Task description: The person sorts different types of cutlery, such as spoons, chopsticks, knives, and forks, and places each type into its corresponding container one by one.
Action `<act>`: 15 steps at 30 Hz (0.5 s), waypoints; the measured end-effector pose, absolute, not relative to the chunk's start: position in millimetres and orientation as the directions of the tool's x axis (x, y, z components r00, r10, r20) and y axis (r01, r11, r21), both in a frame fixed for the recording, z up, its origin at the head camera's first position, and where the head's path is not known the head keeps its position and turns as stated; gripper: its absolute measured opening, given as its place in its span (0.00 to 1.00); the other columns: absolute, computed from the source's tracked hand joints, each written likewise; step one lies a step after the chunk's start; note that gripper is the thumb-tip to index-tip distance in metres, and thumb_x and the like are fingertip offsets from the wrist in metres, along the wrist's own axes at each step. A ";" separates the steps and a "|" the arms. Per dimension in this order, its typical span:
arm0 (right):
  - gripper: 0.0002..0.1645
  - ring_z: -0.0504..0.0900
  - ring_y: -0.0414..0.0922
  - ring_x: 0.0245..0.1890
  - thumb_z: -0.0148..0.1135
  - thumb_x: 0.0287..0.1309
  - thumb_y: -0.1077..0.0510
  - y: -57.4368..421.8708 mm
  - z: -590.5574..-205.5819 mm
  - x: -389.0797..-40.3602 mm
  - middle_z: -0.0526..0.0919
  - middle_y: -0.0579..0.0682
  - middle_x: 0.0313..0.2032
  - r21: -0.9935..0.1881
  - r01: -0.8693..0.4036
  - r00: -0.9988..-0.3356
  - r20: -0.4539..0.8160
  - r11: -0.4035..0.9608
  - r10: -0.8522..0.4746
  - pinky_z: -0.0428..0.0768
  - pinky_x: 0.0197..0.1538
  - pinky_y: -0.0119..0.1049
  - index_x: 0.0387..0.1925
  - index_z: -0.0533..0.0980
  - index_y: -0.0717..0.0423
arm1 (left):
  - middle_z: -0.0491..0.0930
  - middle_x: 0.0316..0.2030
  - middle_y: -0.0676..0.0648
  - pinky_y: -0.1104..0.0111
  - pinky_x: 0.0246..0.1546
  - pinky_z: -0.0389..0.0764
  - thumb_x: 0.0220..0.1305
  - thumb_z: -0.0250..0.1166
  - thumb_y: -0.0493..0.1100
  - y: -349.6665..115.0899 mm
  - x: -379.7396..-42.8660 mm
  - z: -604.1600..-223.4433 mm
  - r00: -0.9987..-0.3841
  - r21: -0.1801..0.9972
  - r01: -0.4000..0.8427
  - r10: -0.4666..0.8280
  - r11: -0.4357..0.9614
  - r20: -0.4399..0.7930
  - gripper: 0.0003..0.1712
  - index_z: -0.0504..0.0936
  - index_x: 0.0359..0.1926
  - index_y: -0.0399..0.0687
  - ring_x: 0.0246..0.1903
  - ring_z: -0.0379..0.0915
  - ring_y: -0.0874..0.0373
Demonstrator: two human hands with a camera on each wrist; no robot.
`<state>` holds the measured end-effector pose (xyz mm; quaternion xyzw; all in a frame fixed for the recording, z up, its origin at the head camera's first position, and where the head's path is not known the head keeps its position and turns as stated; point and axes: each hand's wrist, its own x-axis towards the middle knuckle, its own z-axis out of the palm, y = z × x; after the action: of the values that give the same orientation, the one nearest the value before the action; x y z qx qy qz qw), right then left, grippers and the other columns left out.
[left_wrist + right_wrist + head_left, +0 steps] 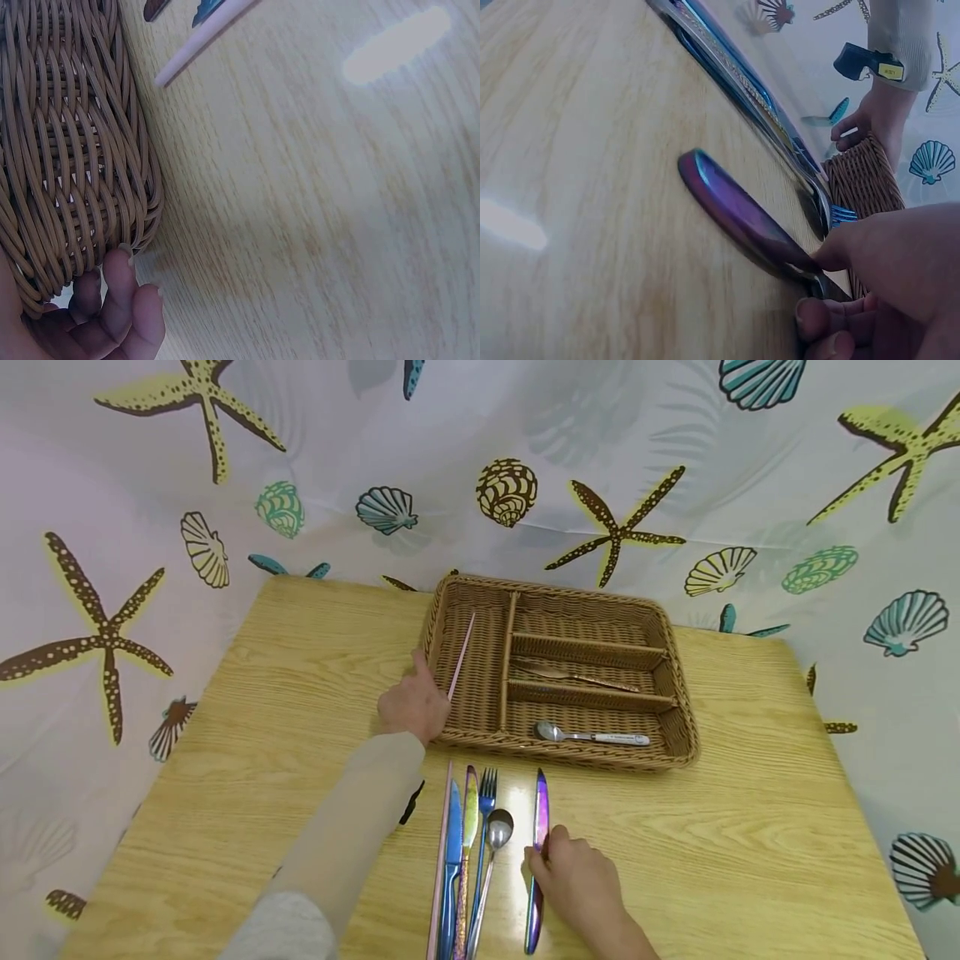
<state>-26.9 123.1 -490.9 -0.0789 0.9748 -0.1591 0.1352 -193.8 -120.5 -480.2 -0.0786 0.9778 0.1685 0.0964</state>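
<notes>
A brown wicker cutlery basket [600,765] stands on the table. My left hand [415,702] grips its left side near the front corner; in the left wrist view, curled fingers [116,300] lie against the outer wicker wall [82,142]. Between thumb and fingers, my right hand [581,878] pinches a rainbow-coloured knife [542,806] in front of the basket. The right wrist view shows the purple sheen of the knife's rounded end [739,206] pointing away from that hand. Inside the basket are a pink chopstick [462,653], a knife [573,677] and a spoon with a white handle [592,737].
Left of the held knife lie a pink chopstick [441,860], a blue knife [452,852], a gold rainbow-toned knife [470,814], a blue fork [487,792] and a silver spoon [499,829], close together. A shell-patterned cloth [450,435] hangs behind the wooden table [780,827].
</notes>
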 end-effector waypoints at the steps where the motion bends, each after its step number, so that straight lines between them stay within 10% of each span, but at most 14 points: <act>1: 0.18 0.64 0.40 0.11 0.54 0.58 0.47 122.7 -491.3 -26.8 0.66 0.45 0.12 -0.327 -0.111 -0.951 -0.239 0.939 -0.195 0.62 0.12 0.34 0.20 0.65 0.51 | 0.70 0.08 0.48 0.68 0.04 0.54 0.66 0.45 0.51 -120.5 -193.8 -480.6 -0.970 0.316 -0.185 -0.121 0.931 -0.211 0.43 0.30 0.69 0.43 0.04 0.55 0.61; 15: 0.15 0.58 0.40 0.06 0.49 0.53 0.55 115.5 -493.2 -24.6 0.60 0.46 0.07 -0.041 -0.279 -0.959 -0.039 0.960 -0.280 0.56 0.07 0.33 0.15 0.61 0.52 | 0.70 0.08 0.48 0.68 0.04 0.54 0.65 0.44 0.49 -120.2 -192.6 -479.9 -0.971 0.337 -0.186 -0.120 0.923 -0.207 0.42 0.29 0.69 0.44 0.04 0.55 0.60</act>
<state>-24.6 115.5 -493.2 -0.1412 0.9896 -0.0175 0.0221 -192.6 -120.2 -479.9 -0.0782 0.9763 0.1798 0.0918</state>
